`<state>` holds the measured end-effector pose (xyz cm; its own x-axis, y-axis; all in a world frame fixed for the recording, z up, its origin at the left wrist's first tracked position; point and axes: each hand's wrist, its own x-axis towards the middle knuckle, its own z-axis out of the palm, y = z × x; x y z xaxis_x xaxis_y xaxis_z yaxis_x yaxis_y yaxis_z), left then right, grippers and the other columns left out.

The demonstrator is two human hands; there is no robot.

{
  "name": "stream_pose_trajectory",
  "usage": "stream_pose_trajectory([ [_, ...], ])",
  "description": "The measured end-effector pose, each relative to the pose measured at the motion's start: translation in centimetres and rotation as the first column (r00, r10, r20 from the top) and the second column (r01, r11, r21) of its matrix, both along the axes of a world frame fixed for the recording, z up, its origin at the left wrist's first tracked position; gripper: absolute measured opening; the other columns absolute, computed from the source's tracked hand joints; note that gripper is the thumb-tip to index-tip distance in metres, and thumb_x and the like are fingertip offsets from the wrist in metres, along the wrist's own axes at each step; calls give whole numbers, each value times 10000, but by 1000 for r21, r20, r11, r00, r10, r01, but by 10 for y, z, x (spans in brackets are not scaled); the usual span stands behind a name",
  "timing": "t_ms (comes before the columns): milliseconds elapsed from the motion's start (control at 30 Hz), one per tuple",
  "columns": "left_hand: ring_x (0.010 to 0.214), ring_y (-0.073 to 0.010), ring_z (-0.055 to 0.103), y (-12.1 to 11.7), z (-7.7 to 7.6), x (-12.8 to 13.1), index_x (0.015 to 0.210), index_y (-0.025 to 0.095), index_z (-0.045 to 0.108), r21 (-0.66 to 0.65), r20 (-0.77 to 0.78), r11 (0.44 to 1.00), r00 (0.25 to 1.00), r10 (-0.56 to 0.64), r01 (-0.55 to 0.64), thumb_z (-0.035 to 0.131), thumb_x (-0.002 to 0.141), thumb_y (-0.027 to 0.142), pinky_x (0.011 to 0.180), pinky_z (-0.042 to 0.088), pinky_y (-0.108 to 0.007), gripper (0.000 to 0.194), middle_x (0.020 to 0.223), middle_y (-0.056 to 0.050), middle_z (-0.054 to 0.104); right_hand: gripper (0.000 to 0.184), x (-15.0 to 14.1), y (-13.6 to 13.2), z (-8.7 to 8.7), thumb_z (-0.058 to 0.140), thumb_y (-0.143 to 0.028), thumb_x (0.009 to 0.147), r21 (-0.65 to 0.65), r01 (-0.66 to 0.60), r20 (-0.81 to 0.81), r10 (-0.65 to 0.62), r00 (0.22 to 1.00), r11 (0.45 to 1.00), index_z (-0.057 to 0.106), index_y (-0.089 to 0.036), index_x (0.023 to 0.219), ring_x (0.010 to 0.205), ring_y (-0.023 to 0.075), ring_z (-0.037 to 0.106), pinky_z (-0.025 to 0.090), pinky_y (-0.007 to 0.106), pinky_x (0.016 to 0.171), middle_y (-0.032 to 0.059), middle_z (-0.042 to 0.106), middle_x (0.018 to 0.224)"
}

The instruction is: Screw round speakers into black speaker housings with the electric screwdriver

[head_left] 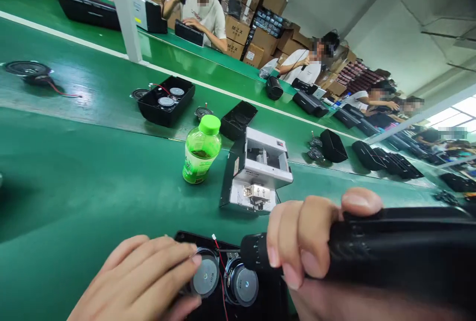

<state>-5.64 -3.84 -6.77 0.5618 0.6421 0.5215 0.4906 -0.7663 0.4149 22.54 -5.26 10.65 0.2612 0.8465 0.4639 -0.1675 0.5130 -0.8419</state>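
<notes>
My right hand (305, 236) is wrapped round a black electric screwdriver (390, 246), held almost level. Its thin bit points left, over the gap between two round speakers in a black speaker box (271, 291). The left speaker (206, 275) has the fingertips of my left hand (145, 276) at its rim, with the fingers stretched out and the palm down. Beside it sits the right speaker (245, 285), partly under the screwdriver's nose. A red wire (223, 281) with a white plug runs between the two speakers. The box's left part is hidden by my left hand.
Beyond the box stand a green-capped bottle (202, 150) and a white screw feeder (260, 167). On the far strip lie an open speaker box (166, 101), a loose speaker (28, 69) and more black boxes. A white post (124, 13) rises there. Several people sit across the line.
</notes>
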Motion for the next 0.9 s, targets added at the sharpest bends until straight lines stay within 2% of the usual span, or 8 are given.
stream_pose_trajectory([
  [100, 1673, -429, 806, -11, -19, -15, 2027, 390, 356, -208, 32, 974, 994, 101, -92, 837, 1144, 853, 1294, 729, -555, 1107, 1929, -160, 725, 322, -14, 6, -11, 734, -609, 1300, -78, -122, 48, 126, 991, 989, 956, -378, 1329, 512, 202, 740, 719, 369, 575, -34, 802, 713],
  [167, 1674, -445, 811, -12, -28, -19, 2088, 393, 181, -306, 46, 952, 998, 43, -27, 868, 1076, 927, 1253, 777, -538, 1335, 1963, -175, 690, 291, -24, 13, -19, 720, -535, 1312, -140, -158, 27, 163, 986, 977, 960, -377, 1262, 533, 218, 766, 733, 378, 601, -30, 814, 705],
  [267, 1567, -407, 884, -11, -33, -17, 2085, 443, 183, -362, 57, 931, 998, -28, 47, 890, 1077, 902, 1284, 764, -519, 1315, 1843, -127, 808, 330, -36, 23, -31, 692, -508, 1327, -175, -179, -3, 181, 983, 968, 960, -366, 1196, 504, 212, 755, 716, 358, 586, -35, 810, 686],
  [433, 1619, -404, 851, -15, -27, -11, 2078, 427, 209, -421, 55, 906, 998, -24, 44, 859, 1073, 974, 1349, 720, -546, 1316, 1882, -150, 775, 589, -35, 30, -41, 840, -903, 1125, -165, -215, 16, 221, 975, 962, 993, -345, 1232, 542, 213, 752, 683, 355, 552, -10, 801, 719],
  [567, 1603, -427, 855, -16, -24, -9, 2086, 436, 181, -435, 82, 898, 996, -30, 63, 895, 1076, 924, 1369, 700, -589, 1330, 1861, -152, 789, 272, -31, 33, -42, 777, -600, 1280, -150, -273, 130, 293, 947, 950, 974, -414, 1308, 467, 197, 719, 693, 343, 542, -53, 772, 660],
  [667, 1608, -431, 851, -15, -24, -9, 2085, 430, 181, -432, 85, 900, 996, -27, 61, 894, 1079, 923, 1372, 699, -594, 1328, 1870, -158, 779, 282, -35, 34, -45, 710, -541, 1318, -86, -211, 195, 224, 955, 974, 950, -395, 1344, 422, 171, 640, 651, 322, 513, -73, 713, 637],
  [767, 1633, -422, 838, -15, -24, -9, 2076, 411, 197, -430, 78, 900, 996, -37, 67, 859, 1088, 953, 1403, 679, -595, 1307, 1900, -172, 752, 311, -37, 32, -43, 672, -497, 1339, -15, -239, 225, 236, 945, 971, 950, -362, 1366, 425, 171, 659, 661, 321, 518, -71, 699, 618],
  [900, 1639, -418, 836, -16, -22, -9, 2067, 415, 208, -430, 84, 900, 996, -34, 67, 843, 1090, 971, 1408, 676, -597, 1291, 1908, -177, 744, 324, -35, 23, -34, 674, -536, 1321, -147, -199, 235, 230, 944, 969, 966, -397, 1325, 526, 221, 764, 716, 377, 592, -31, 766, 653],
])
